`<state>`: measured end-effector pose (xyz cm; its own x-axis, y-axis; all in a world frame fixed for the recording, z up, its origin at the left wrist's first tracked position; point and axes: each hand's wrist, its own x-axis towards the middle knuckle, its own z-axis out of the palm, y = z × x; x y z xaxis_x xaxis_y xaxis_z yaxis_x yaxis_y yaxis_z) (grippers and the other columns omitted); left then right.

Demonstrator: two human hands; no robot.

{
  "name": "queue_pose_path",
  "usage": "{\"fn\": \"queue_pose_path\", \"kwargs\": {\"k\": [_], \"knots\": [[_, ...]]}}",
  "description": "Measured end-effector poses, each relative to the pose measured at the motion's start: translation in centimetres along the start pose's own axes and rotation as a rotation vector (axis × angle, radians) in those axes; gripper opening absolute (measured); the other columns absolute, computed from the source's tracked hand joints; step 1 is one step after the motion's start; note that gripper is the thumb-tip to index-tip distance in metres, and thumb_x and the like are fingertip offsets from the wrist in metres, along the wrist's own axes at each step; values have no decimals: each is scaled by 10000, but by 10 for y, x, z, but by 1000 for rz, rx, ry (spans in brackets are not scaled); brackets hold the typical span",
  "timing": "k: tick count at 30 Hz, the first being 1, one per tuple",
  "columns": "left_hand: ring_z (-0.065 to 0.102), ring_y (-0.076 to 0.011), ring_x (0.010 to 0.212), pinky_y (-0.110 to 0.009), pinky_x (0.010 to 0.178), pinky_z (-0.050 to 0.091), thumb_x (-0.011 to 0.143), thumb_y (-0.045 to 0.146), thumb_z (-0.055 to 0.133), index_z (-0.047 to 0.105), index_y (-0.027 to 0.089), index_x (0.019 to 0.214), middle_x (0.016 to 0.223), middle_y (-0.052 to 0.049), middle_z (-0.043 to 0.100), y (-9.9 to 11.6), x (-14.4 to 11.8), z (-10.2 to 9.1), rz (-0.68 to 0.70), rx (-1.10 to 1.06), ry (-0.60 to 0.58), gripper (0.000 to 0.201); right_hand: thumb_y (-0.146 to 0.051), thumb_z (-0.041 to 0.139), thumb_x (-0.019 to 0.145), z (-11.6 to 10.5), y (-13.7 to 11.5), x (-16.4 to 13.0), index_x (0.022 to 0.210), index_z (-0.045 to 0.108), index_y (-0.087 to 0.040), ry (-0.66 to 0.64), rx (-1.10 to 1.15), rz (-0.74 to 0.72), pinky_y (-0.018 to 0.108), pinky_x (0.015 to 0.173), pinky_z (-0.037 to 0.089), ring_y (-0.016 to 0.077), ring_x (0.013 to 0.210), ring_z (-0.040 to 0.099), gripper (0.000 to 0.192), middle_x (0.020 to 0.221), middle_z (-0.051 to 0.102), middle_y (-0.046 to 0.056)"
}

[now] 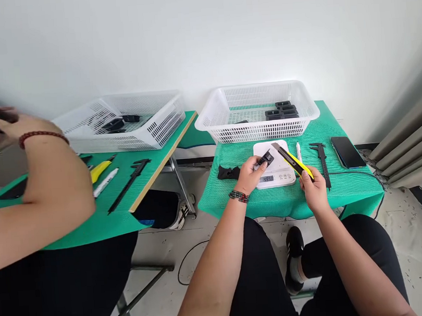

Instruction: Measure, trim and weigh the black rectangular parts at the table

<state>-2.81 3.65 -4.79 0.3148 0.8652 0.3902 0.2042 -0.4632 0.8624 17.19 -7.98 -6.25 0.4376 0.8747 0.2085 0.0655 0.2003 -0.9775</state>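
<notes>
My left hand (pixel 250 175) grips a small black plastic part (pixel 267 158) over the left side of a white digital scale (pixel 283 178). In my right hand (pixel 314 189) is a yellow and black utility knife (pixel 293 162), its blade out and pointing up and left toward the part. Blade and part are apart. Left of the scale, close to my left hand, a dark irregular black piece (pixel 228 172) lies on the green cloth. Behind the knife lies a white marker (pixel 298 151). A black caliper (pixel 321 162) is to the right of my right hand.
A white basket (pixel 258 131) with several black parts (pixel 283 110) stands at the back of my table. A phone (pixel 348 152) lies at the right. On the neighbouring table, a co-worker's arm (pixel 53 174) reaches over near another basket (pixel 123 142), a yellow knife (pixel 99 171) and a caliper (pixel 130 183).
</notes>
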Motion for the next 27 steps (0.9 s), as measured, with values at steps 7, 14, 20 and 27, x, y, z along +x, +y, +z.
{"fn": "queue_pose_path", "kwargs": {"k": [7, 14, 20, 27], "knots": [[606, -224, 848, -327, 787, 472, 855, 637, 678, 684, 189, 893, 849, -44, 660, -3, 0, 2, -11, -63, 36, 450, -573, 644, 891, -3, -3, 0, 1005, 674, -194, -63, 7, 19, 267, 489, 372, 138, 550, 452, 397, 645, 529, -22], [578, -207, 770, -316, 730, 450, 818, 653, 708, 691, 182, 792, 770, -37, 649, -6, 2, 1, -18, -84, 61, 471, -558, 568, 938, 2, 4, 3, 1095, 666, -204, -5, -20, -18, 286, 530, 413, 163, 601, 501, 399, 712, 572, 5], [570, -199, 738, -316, 730, 450, 794, 646, 740, 699, 182, 780, 735, -27, 635, -12, 2, -1, -39, -105, 68, 466, -503, 644, 865, 2, -2, -3, 1012, 689, -212, -24, -73, -57, 333, 663, 492, 219, 764, 603, 328, 828, 664, 50], [566, -195, 703, -308, 690, 444, 773, 678, 741, 677, 185, 757, 711, -23, 617, -16, 1, -4, -70, -119, 57, 497, -496, 613, 866, 14, -5, 2, 1009, 687, -190, 93, -88, -32, 356, 746, 515, 242, 830, 631, 345, 902, 711, 72]]}}
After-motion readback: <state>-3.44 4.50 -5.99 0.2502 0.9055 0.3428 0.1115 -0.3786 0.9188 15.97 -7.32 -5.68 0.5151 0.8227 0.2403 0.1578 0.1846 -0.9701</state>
